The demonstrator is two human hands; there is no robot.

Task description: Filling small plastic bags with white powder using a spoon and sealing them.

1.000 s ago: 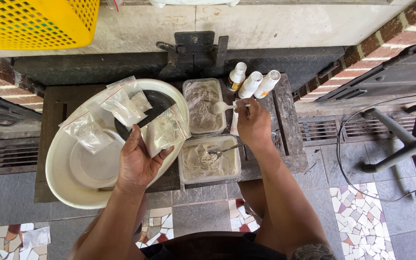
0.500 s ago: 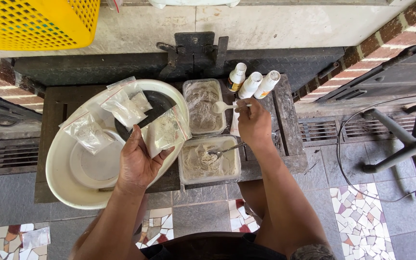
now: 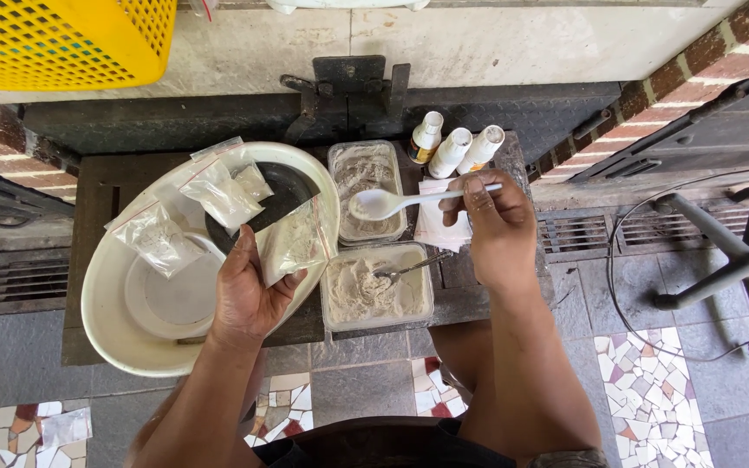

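I am pinching a white plastic spoon (image 3: 392, 203) in my right hand (image 3: 496, 227), while my left hand (image 3: 249, 290) fingers are gripping a small clear powder-filled bag (image 3: 292, 243).

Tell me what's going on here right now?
A person is bagging pale powder. The left hand holds a small clear bag over a white basin that already has filled bags in it. The right hand holds a white plastic spoon above two clear tubs of powder; a metal spoon rests in the nearer tub. Three small bottles stand behind.
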